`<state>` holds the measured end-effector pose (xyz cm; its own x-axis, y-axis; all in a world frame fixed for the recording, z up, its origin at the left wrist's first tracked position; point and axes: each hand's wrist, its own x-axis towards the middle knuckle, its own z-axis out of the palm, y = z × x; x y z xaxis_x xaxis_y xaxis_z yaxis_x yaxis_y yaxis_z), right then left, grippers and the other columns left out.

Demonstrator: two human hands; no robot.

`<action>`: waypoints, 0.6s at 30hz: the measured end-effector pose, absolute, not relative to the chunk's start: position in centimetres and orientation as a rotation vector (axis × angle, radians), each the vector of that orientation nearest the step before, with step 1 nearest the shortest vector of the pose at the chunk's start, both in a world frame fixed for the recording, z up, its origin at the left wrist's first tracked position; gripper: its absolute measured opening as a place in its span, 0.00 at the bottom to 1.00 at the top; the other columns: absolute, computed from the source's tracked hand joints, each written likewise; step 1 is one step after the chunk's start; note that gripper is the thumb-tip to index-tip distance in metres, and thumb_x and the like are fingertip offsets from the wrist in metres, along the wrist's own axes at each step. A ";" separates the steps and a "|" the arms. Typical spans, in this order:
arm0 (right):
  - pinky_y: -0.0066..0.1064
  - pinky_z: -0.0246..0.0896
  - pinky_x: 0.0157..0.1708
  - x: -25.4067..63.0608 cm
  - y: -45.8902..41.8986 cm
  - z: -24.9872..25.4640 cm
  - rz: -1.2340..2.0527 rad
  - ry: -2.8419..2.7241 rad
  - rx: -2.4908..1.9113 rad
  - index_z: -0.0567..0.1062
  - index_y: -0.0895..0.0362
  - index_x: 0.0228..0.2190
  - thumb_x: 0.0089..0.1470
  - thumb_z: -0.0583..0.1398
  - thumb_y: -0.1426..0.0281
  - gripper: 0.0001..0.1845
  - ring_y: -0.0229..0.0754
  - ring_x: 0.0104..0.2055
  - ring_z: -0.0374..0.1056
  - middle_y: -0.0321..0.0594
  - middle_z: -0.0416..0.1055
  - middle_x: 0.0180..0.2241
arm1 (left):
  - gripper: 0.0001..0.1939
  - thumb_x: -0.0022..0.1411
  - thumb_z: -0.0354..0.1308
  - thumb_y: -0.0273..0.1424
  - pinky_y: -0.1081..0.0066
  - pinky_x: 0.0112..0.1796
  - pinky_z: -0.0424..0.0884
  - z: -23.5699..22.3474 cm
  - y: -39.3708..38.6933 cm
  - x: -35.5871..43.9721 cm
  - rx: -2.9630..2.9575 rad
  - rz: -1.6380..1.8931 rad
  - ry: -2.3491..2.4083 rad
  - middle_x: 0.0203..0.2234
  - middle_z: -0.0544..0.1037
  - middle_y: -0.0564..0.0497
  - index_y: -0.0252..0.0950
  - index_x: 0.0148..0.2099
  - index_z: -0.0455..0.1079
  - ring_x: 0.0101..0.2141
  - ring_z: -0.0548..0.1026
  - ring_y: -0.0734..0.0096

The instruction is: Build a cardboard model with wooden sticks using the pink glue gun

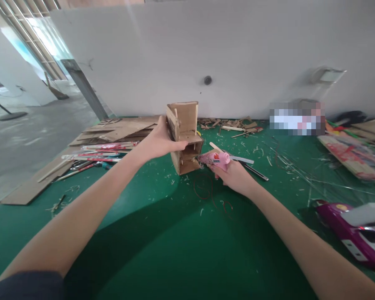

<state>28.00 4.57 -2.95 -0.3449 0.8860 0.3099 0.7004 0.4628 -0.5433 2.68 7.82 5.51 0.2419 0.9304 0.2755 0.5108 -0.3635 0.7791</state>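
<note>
My left hand [165, 139] grips a small cardboard box structure [189, 121] from its left side, thumb across the middle panel. The structure has an upper and a lower compartment, with thin wooden sticks along some edges. In my right hand [234, 177] is a pink hot glue gun [217, 158], its nozzle at the right edge of the lower compartment. Whether the nozzle touches the cardboard I cannot tell. Behind the right hand lie a utility knife [256, 171], a flat metallic strip [242, 159] and a wooden stick [216, 146].
Flat cardboard sheets [125, 129] and wrapped sticks [103, 152] lie to the left on the green table [181, 246]. Cardboard scraps [234, 124] lie along the white wall [225, 50]. A purple device [346, 233] stands at right, below plastic-wrapped materials [356, 154].
</note>
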 end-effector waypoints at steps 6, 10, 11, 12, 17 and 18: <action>0.27 0.65 0.18 28.1 4.8 -2.9 0.876 -1.923 -1.423 0.70 0.54 0.53 0.60 0.55 0.60 0.22 0.36 0.20 0.66 0.38 0.75 0.29 | 0.39 0.44 0.70 0.37 0.50 0.53 0.72 5.4 8.7 1.9 1.970 0.977 1.155 0.55 0.70 0.44 0.42 0.56 0.55 0.58 0.68 0.48; 0.27 0.63 0.16 28.2 4.9 -2.8 0.903 -1.907 -1.405 0.73 0.54 0.49 0.60 0.54 0.59 0.20 0.34 0.17 0.63 0.37 0.74 0.26 | 0.40 0.45 0.70 0.36 0.51 0.52 0.73 5.3 8.9 1.7 1.956 0.956 1.071 0.54 0.71 0.44 0.43 0.58 0.56 0.56 0.70 0.50; 0.27 0.63 0.16 28.3 4.9 -2.8 0.902 -1.907 -1.411 0.75 0.55 0.46 0.60 0.54 0.58 0.19 0.34 0.17 0.63 0.37 0.73 0.25 | 0.40 0.45 0.70 0.36 0.51 0.52 0.73 5.3 8.9 1.6 1.953 0.952 1.059 0.54 0.71 0.43 0.43 0.58 0.56 0.56 0.71 0.51; 0.28 0.63 0.17 28.3 4.9 -2.8 0.903 -1.907 -1.425 0.76 0.56 0.42 0.60 0.54 0.58 0.18 0.34 0.16 0.63 0.37 0.73 0.23 | 0.40 0.46 0.70 0.35 0.51 0.52 0.73 5.3 9.0 1.5 1.945 0.947 1.046 0.55 0.70 0.43 0.43 0.59 0.56 0.56 0.71 0.51; 0.27 0.61 0.15 28.5 5.0 -2.9 0.926 -1.894 -1.464 0.76 0.56 0.38 0.60 0.55 0.59 0.16 0.35 0.15 0.62 0.33 0.67 0.17 | 0.37 0.48 0.68 0.34 0.52 0.53 0.72 5.2 9.2 1.1 1.917 0.932 1.003 0.56 0.70 0.44 0.45 0.59 0.57 0.56 0.71 0.54; 0.27 0.60 0.15 28.5 5.0 -3.0 0.930 -1.893 -1.448 0.75 0.56 0.39 0.60 0.55 0.59 0.15 0.35 0.15 0.62 0.33 0.67 0.17 | 0.37 0.48 0.68 0.34 0.52 0.53 0.72 5.2 9.3 1.1 1.924 0.931 1.005 0.56 0.71 0.45 0.45 0.58 0.58 0.56 0.71 0.54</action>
